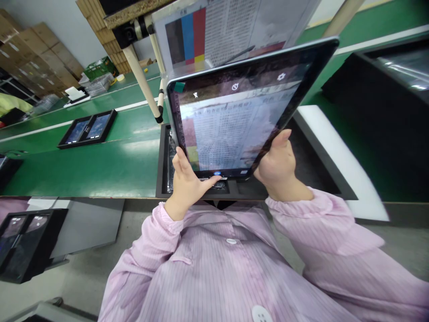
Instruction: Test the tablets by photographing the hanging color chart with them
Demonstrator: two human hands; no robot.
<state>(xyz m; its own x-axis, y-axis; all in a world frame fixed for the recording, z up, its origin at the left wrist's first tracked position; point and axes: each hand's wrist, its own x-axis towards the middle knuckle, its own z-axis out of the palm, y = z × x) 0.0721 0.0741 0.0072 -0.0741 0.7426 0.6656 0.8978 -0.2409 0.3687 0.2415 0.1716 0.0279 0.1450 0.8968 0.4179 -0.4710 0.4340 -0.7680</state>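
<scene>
A black tablet (231,129) is held up and tilted in front of me, its screen lit with a camera view of a printed sheet. My left hand (187,181) is closed on its lower left corner, thumb along the bottom edge. On the lower right side, my right hand (278,163) grips the edge with the thumb at the front; its other fingers are hidden behind. Below the tablet lies a black foam tray (315,174), with a dark item partly visible in its left compartment. Behind the tablet stands a printed sheet (231,31) with colour blocks.
The green bench (134,167) carries a black tray with two lit tablets (87,129) at left. White foam (342,156) and a large black tray (378,103) lie at right. A pipe post (142,80) rises behind. Another tray (30,241) sits lower left.
</scene>
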